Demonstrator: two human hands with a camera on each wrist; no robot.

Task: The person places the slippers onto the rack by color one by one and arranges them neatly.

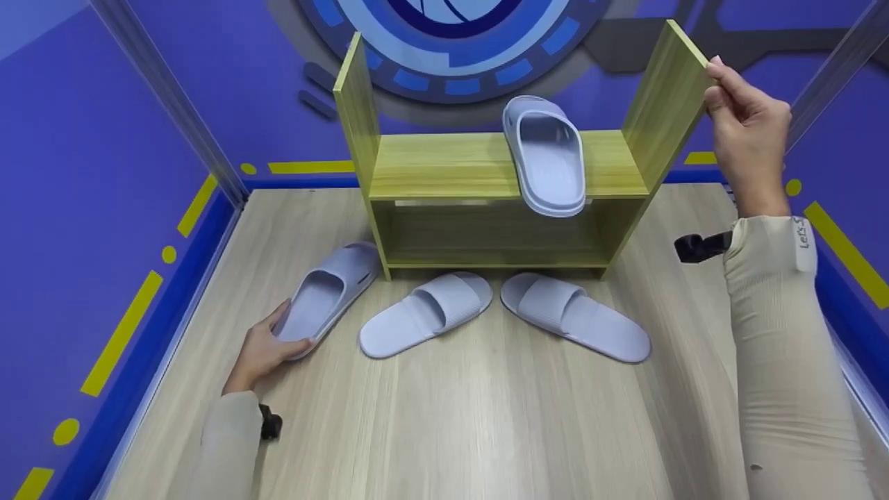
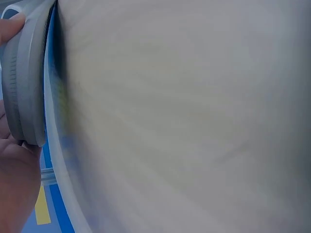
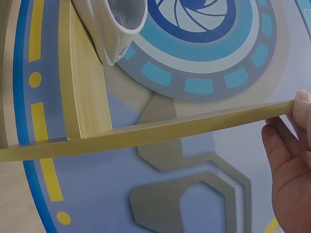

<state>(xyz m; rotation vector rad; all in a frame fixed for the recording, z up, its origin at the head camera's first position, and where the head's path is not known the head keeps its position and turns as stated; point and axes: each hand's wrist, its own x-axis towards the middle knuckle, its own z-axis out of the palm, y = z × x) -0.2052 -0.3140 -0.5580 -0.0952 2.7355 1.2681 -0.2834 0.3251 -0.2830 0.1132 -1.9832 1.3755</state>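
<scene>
My left hand (image 1: pixel 260 354) grips the heel end of a grey closed-toe slipper (image 1: pixel 311 302), whose toe is beside the left foot of a small wooden shelf (image 1: pixel 444 184). In the left wrist view, the thumb lies over the edge of that slipper (image 2: pixel 26 82). My right hand (image 1: pixel 750 132) pinches the top of the shelf's right side panel (image 3: pixel 194 126) between thumb and fingers. A matching slipper (image 1: pixel 549 160) sits on the upper board, toe to the back, heel jutting past the front edge.
Two light grey open-toe slides, a left one (image 1: pixel 427 312) and a right one (image 1: pixel 576 316), lie on the wood-look surface (image 1: pixel 444 423) before the shelf, toes toward it. Blue printed walls (image 1: pixel 125 160) enclose the sides and back.
</scene>
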